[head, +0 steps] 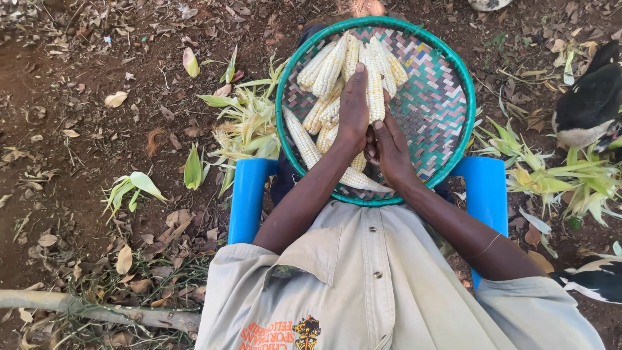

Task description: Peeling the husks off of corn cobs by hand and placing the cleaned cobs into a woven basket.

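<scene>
Head view, looking straight down. A round woven tray (447,78) with a green rim rests on my lap, its flat weave keeping the load from rolling off; the blue chair (247,194) shows beneath it at 8 and 4 o'clock. Husked white maize cobs (324,68) lie side by side across the tray from 9 to 12 o'clock, close under the hands; the 3 o'clock sector is bare weave. My left hand (354,107) lies flat at the tray's centre, fingers extended toward 12 o'clock and pressed along one upright cob (375,87), apparently steadying it; the hand is laid over the cob, not curled round it. My right hand (391,148) sits just beside it at 5 o'clock of centre, fingers bent and closed in against the left palm; whether it grips that cob's lower end I cannot tell, since the hands hide the contact. Stripped green husks (249,126) lie on the bare earth at 9 o'clock of the tray, and more at 3 o'clock (564,181), dropped within arm's reach; a dark hen (586,104) stands among the latter; a fallen branch (97,310) lies at 7 o'clock.
</scene>
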